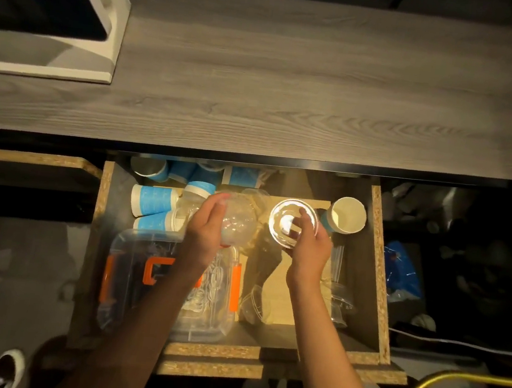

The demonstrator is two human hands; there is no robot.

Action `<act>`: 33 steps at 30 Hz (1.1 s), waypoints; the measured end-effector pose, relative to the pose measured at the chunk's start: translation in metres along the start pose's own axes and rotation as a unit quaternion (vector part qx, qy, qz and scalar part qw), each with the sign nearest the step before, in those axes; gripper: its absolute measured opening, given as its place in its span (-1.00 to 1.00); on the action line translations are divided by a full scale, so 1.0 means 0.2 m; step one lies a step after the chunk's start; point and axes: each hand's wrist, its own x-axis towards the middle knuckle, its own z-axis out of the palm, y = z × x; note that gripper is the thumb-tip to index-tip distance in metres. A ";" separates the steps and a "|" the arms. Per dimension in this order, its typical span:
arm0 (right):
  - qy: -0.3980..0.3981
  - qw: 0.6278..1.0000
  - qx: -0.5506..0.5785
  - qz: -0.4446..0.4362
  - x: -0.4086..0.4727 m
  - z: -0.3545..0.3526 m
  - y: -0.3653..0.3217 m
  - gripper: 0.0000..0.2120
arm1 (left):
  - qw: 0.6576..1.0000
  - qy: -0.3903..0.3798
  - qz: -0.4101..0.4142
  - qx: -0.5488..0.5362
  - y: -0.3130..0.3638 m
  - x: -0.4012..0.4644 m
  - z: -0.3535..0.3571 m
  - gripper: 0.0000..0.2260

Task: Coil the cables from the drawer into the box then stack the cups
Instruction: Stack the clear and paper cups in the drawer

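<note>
Both my hands are inside the open drawer (377, 273). My left hand (206, 229) grips a clear plastic cup (240, 217) lying on its side. My right hand (309, 245) holds another clear plastic cup (290, 222) upright, its mouth facing up. Blue-and-white paper cups (154, 200) lie tumbled at the drawer's back left. One paper cup (347, 216) stands upright at the back right. A clear box with orange clips (142, 270) sits at the front left under my left forearm, with coiled cable (207, 288) inside.
More clear cups (255, 303) lie on the drawer floor at the front, and a few (336, 300) along the right wall. A grey wooden desktop (293, 85) runs above the drawer. A yellow cable (437, 387) curves at bottom right. A shoe (5, 369) is at bottom left.
</note>
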 end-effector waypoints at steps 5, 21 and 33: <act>-0.088 0.994 -0.027 -0.053 -0.11 -0.01 -0.15 -0.82 | 0.998 -0.052 -0.019 -0.028 0.02 -0.07 0.11 -0.74; -0.256 0.964 -0.070 -0.023 -0.23 -0.21 -0.07 -0.74 | 0.984 -0.076 -0.122 -0.104 -0.04 -0.30 0.19 -0.83; -0.251 0.963 -0.092 -0.031 -0.26 -0.17 0.08 -0.68 | 0.989 -0.028 -0.134 -0.056 -0.08 -0.33 0.17 -0.78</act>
